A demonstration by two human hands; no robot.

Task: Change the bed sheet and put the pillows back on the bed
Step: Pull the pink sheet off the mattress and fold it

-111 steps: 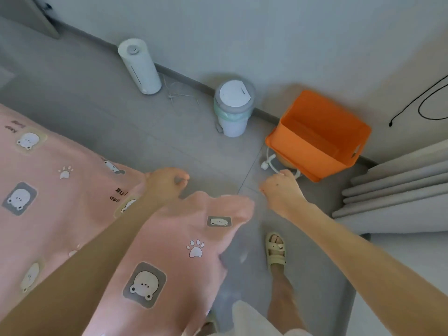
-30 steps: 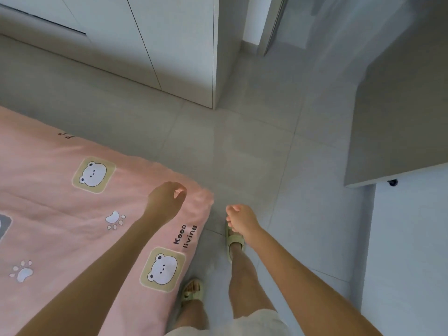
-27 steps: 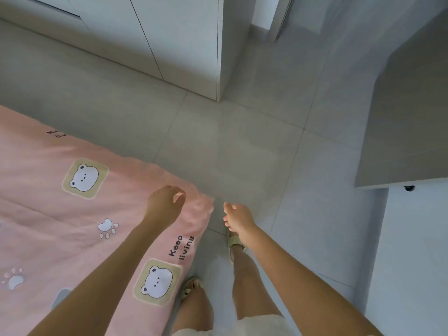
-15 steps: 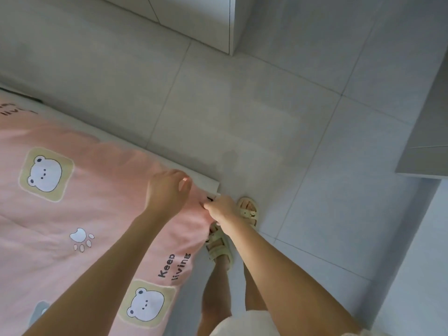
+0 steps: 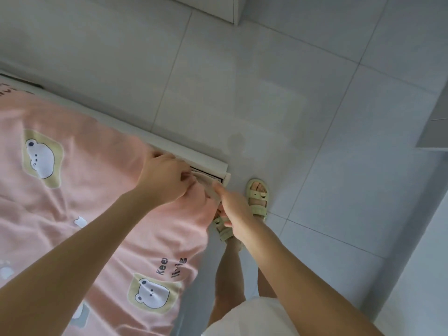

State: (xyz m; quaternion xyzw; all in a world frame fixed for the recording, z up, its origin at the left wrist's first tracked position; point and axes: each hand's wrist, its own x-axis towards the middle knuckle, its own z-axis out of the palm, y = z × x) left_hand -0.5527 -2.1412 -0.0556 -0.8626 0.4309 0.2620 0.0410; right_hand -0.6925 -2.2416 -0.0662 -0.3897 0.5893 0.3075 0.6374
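Head view: left hand [image 5: 164, 180] grips the pink sheet [image 5: 97, 190] at the bed corner [image 5: 214, 164]; right hand [image 5: 234, 209] pinches its edge. Print reads "Keep", then blurs.

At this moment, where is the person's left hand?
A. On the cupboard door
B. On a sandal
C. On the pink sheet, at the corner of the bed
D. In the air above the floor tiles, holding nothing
C: the left hand grips the pink sheet right at the bed's corner, next to the white bed frame; the right hand is at the same corner.
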